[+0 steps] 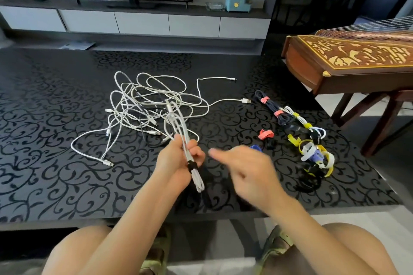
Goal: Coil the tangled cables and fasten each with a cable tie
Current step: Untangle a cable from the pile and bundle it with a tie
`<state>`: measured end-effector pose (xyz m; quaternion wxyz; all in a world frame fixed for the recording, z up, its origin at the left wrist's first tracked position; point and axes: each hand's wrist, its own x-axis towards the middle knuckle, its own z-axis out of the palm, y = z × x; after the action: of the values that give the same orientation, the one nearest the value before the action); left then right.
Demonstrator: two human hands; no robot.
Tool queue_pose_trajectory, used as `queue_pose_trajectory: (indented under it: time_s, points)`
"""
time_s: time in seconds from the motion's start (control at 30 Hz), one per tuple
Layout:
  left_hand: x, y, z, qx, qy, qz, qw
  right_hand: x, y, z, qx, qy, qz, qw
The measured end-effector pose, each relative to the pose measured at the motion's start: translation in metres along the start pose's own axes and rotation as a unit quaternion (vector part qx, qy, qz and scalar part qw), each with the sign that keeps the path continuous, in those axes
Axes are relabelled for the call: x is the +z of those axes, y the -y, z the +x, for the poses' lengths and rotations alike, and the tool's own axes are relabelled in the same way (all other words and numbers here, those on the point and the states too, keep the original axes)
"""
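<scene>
My left hand [178, 161] grips a folded white cable bundle [178, 123] with a black tie [192, 166] wrapped round it near its lower end. The bundle's loops stick out below my fist. My right hand [245, 169] hovers just right of the bundle, fingers extended and blurred, holding nothing. A tangle of white cables [147, 105] lies on the black patterned table [55, 118] beyond my hands. At the right lie a dark coiled cable with pink ties [271, 107] and a white coiled cable with yellow ties [301, 120].
A heap of loose ties [315, 158] in yellow, white, purple and black lies at the table's right, with a pink tie [266, 134] and a blue tie [256, 147] nearer my right hand. A wooden zither [348, 60] on a stand is off the right corner.
</scene>
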<state>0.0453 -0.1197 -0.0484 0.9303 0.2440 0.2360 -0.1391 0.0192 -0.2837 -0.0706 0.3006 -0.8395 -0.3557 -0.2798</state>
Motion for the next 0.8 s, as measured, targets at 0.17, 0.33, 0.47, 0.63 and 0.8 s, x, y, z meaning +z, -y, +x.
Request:
queue_pose_trajectory:
  time_s: [0.17,0.33,0.47,0.63,0.8]
  points:
    - [-0.004,-0.004,-0.001,-0.031,0.040,0.025,0.998,-0.046,-0.053,0.007,0.356,0.044,-0.270,0.894]
    - [-0.003,0.003,-0.003,0.030,0.010,0.033,0.999,-0.039,-0.075,0.006,0.433,0.188,-0.305,0.827]
    - [-0.006,0.001,-0.003,0.028,0.039,0.028,0.998,-0.032,-0.083,0.004,0.422,0.229,-0.341,0.808]
    - [-0.005,-0.007,-0.011,0.021,0.087,0.106,0.990,-0.038,-0.083,-0.003,0.448,0.191,-0.309,0.817]
    - [-0.007,0.001,-0.012,0.121,0.066,0.326,0.935,-0.064,-0.053,0.006,0.477,0.054,-0.017,0.877]
